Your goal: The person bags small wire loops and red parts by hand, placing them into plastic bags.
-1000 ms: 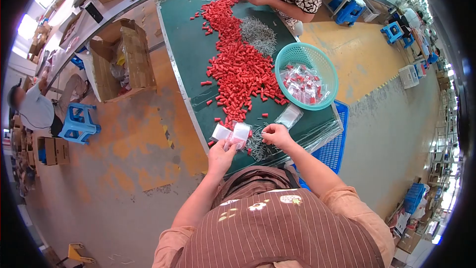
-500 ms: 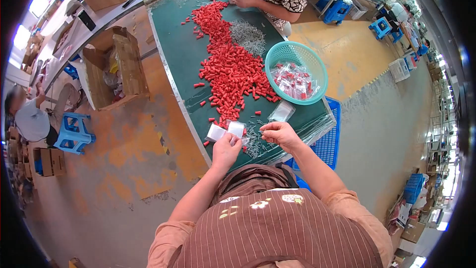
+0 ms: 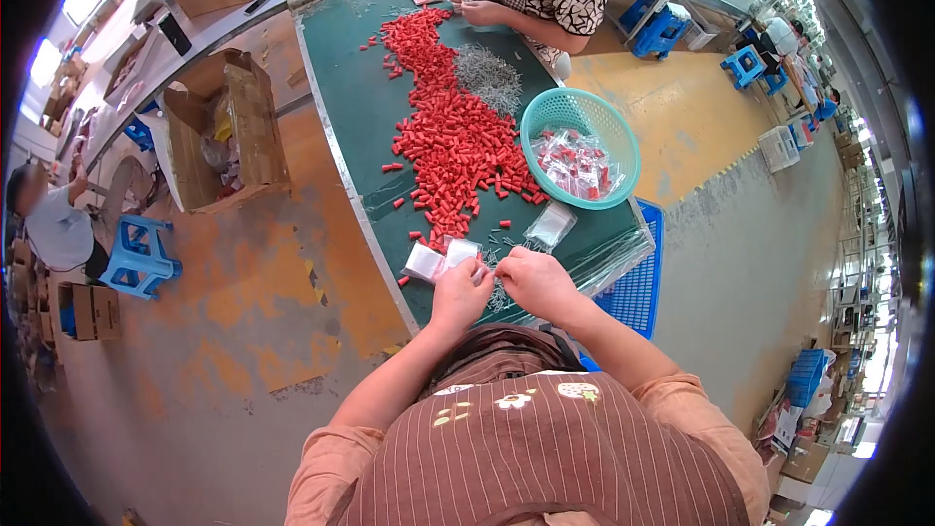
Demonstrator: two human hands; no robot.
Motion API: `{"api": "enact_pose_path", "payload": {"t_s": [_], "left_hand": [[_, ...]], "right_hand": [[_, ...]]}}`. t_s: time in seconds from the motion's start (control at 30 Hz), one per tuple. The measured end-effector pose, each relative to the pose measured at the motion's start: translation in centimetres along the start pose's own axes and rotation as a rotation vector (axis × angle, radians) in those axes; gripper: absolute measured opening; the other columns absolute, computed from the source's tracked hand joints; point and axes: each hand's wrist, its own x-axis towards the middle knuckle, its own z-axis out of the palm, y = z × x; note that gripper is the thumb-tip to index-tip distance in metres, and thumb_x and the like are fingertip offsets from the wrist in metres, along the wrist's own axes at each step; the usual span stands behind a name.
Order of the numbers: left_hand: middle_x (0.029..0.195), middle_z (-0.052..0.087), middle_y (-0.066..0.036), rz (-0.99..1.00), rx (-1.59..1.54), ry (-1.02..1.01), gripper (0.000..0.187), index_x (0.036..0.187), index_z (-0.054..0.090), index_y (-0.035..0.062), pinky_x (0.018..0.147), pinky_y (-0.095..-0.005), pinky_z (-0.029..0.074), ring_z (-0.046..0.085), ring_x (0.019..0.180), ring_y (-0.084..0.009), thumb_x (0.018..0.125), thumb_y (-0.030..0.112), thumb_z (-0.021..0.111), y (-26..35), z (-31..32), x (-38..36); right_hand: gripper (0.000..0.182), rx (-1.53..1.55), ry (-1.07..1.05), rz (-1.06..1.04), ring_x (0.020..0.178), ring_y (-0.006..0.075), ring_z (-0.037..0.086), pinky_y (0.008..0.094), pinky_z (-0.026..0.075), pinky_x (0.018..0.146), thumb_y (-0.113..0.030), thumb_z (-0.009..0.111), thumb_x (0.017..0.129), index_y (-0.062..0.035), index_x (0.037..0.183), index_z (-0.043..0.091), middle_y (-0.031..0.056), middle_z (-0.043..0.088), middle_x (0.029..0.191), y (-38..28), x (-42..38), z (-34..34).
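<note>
My left hand (image 3: 461, 294) is closed on a small clear plastic bag, mostly hidden by the fingers, beside two stacks of flat bags (image 3: 425, 261) at the table's near edge. Close to its fingertips is my right hand (image 3: 538, 282), its fingers pinched together; what they hold is too small to make out. Under and between the hands lie loose grey screws (image 3: 498, 298), partly covered. Beyond them a long heap of red plastic plugs (image 3: 453, 136) spreads over the green table (image 3: 355, 117). Another clear packet (image 3: 551, 225) rests just past my right hand.
A turquoise basket (image 3: 631, 161) with filled bags stands at the table's right edge. A second grey screw pile (image 3: 487, 78) lies farther off, near a co-worker's hands (image 3: 472, 5). Below the table's right side is a blue crate (image 3: 638, 282); a cardboard box (image 3: 263, 136) stands left.
My right hand has moved left and down from above the screws to meet my left hand at the bag. My left hand has shifted slightly right.
</note>
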Motion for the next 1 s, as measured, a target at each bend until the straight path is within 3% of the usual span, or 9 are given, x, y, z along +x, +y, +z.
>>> {"api": "enact_pose_path", "payload": {"t_s": [0.03, 0.13, 0.33, 0.43, 0.63, 0.73, 0.87, 1.0], "left_hand": [[0.066, 0.062, -0.014, 0.005, 0.001, 0.001, 0.018, 0.08, 0.062, 0.0002, 0.06, -0.0331, 0.047, 0.059, 0.061, -0.0188, 0.08, 0.018, 0.066, 0.2, 0.0, -0.1], [0.075, 0.063, -0.022, -0.019, -0.01, -0.048, 0.019, 0.084, 0.063, -0.0002, 0.065, -0.0421, 0.049, 0.064, 0.073, -0.0364, 0.079, 0.019, 0.065, 0.3, -0.1, -0.1], [0.074, 0.064, -0.021, -0.031, 0.019, -0.039, 0.019, 0.083, 0.063, 0.0001, 0.065, -0.0422, 0.049, 0.064, 0.073, -0.0359, 0.079, 0.018, 0.065, 0.9, -0.3, -0.1], [0.066, 0.06, -0.016, 0.005, 0.004, -0.004, 0.019, 0.08, 0.062, -0.0006, 0.06, -0.035, 0.046, 0.058, 0.061, -0.0215, 0.079, 0.018, 0.064, 0.5, 0.0, -0.1], [0.068, 0.063, -0.013, -0.029, -0.031, -0.022, 0.017, 0.081, 0.063, 0.0011, 0.062, -0.034, 0.048, 0.06, 0.063, -0.0181, 0.079, 0.018, 0.064, -0.2, 0.1, 0.1], [0.066, 0.063, -0.007, -0.119, -0.092, -0.059, 0.016, 0.08, 0.063, 0.0026, 0.054, -0.0295, 0.045, 0.056, 0.056, -0.0138, 0.08, 0.018, 0.064, -0.9, -0.1, 0.6], [0.064, 0.058, 0.0, -0.448, -0.53, -0.176, 0.013, 0.082, 0.061, 0.0048, 0.042, -0.0229, 0.033, 0.044, 0.046, -0.0068, 0.083, 0.018, 0.063, -1.4, -1.5, 1.6], [0.065, 0.052, 0.002, -0.638, -0.805, -0.248, 0.01, 0.086, 0.056, 0.0047, 0.038, -0.0198, 0.022, 0.033, 0.043, -0.0024, 0.085, 0.014, 0.061, -2.4, -3.4, 2.1]], "right_hand": [[0.006, -0.047, -0.014, -0.016, 0.075, 0.0362, 0.062, 0.0452, 0.051, 0.068, -0.01, 0.059, 0.08, -0.005, 0.08, 0.063, 0.0145, 0.06, 0.081, 0.0, 0.1, 0.1], [0.007, -0.075, 0.0, 0.042, 0.075, 0.0362, 0.062, 0.0447, 0.051, 0.069, -0.009, 0.058, 0.08, -0.0056, 0.085, 0.063, 0.0147, 0.059, 0.08, -1.0, 0.4, -0.5], [0.011, -0.04, 0.016, 0.027, 0.077, 0.0351, 0.062, 0.0446, 0.051, 0.069, -0.006, 0.056, 0.08, -0.0063, 0.089, 0.063, 0.0146, 0.06, 0.081, -0.7, 0.4, -0.6], [0.014, 0.011, 0.052, 0.011, 0.079, 0.0342, 0.062, 0.0443, 0.05, 0.071, -0.005, 0.056, 0.079, -0.0064, 0.091, 0.064, 0.0145, 0.06, 0.082, -1.1, 0.5, -1.0], [0.017, 0.088, 0.038, 0.031, 0.086, 0.0351, 0.062, 0.0444, 0.049, 0.075, -0.007, 0.057, 0.08, -0.0053, 0.094, 0.066, 0.0158, 0.063, 0.089, -0.9, 0.4, -1.6], [0.017, 0.168, 0.078, 0.111, 0.089, 0.0353, 0.062, 0.0443, 0.049, 0.077, -0.01, 0.058, 0.082, -0.0053, 0.096, 0.066, 0.0154, 0.064, 0.094, 0.7, 0.8, -1.7], [0.017, 0.153, 0.093, 0.254, 0.092, 0.0337, 0.061, 0.0429, 0.049, 0.08, -0.014, 0.058, 0.084, -0.0089, 0.097, 0.066, 0.0139, 0.064, 0.095, 5.3, 2.2, 0.2], [0.027, -0.018, -0.063, 0.345, 0.098, 0.0348, 0.06, 0.0442, 0.05, 0.083, -0.014, 0.06, 0.081, -0.0112, 0.108, 0.063, 0.0137, 0.058, 0.11, 7.7, 4.5, 2.6]]}}
